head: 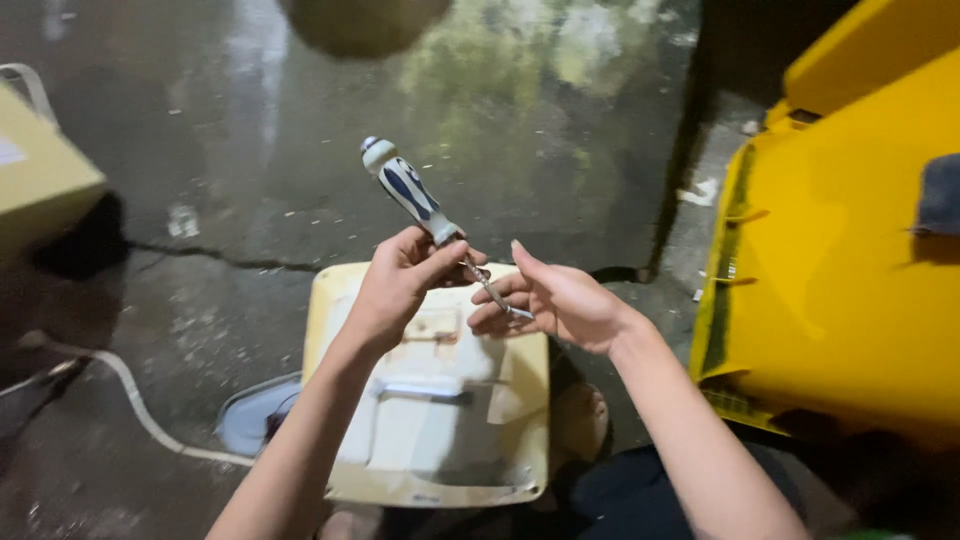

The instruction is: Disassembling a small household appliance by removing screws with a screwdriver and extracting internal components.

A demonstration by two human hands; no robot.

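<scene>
While the left hand is closing around one screwdriver where its white-and-blue handle meets the shaft, the right hand is lying half open, fingers touching the metal tip. Below them one yellowed plastic casing is resting on the wet, cracked concrete floor. One yellow bin is standing at the right, and one white cable is trailing at the left.

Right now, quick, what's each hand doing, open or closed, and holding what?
Left hand: closed around the screwdriver just below its handle.
Right hand: half open, fingers touching the screwdriver's metal shaft.
</scene>
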